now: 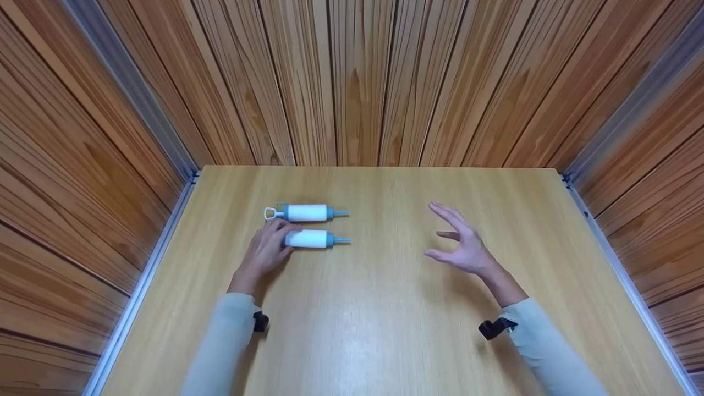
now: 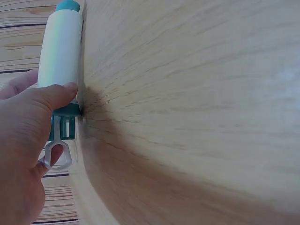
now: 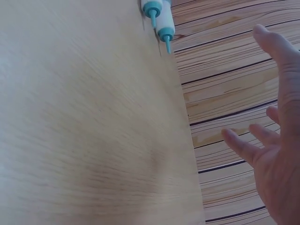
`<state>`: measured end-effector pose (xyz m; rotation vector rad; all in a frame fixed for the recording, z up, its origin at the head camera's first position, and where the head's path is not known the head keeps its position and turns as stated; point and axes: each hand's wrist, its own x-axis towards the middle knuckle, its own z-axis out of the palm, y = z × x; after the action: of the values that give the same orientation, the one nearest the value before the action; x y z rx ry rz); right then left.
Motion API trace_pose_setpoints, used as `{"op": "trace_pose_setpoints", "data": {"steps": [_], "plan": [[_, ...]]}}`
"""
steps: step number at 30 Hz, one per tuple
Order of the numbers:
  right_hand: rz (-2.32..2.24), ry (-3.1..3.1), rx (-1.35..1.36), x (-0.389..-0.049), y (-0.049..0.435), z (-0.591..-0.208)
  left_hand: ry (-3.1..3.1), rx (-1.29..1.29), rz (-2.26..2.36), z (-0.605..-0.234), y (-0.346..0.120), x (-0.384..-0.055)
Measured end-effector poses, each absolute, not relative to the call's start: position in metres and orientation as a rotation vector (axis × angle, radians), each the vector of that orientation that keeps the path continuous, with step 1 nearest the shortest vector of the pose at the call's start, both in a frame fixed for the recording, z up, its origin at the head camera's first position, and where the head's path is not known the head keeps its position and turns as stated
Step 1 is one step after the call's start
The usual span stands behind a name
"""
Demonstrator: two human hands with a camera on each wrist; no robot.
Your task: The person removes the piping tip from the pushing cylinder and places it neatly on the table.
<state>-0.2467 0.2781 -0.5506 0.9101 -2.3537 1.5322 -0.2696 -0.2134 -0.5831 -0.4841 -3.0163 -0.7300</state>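
Observation:
Two matching syringes with white barrels, blue ends and thin blue nozzles lie side by side on the wooden table, nozzles pointing right. My left hand grips the nearer syringe around its rear part. In the left wrist view the thumb lies across its white barrel, and a pale ring handle sticks out behind. Just beyond lies the far syringe, its ring handle beside my left fingers. My right hand hovers over the table's right side, fingers spread and holding nothing.
The wooden table is bordered by plank walls at the back and both sides. Metal strips run along its side edges. Each wrist carries a small black camera mount.

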Motion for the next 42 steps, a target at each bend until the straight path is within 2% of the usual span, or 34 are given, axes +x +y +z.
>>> {"op": "trace_pose_setpoints", "data": {"steps": [7, 22, 35, 42], "plan": [[1.799, -2.245, 0.890, -0.246, 0.277, -0.549, -3.004, -0.481, -0.720, -0.584, -0.215, -0.270], [1.799, -2.254, 0.882, -0.246, 0.277, -0.550, -2.923, -0.533, -0.750, -0.591, -0.217, -0.272], [1.791, -2.176, 0.977, -0.247, 0.262, -0.556, -2.874, -0.559, -0.673, -0.564, -0.205, -0.261], [1.772, -2.201, 0.891, -0.242, 0.254, -0.551, -2.805, -0.623, -0.625, -0.552, -0.192, -0.254]]}}
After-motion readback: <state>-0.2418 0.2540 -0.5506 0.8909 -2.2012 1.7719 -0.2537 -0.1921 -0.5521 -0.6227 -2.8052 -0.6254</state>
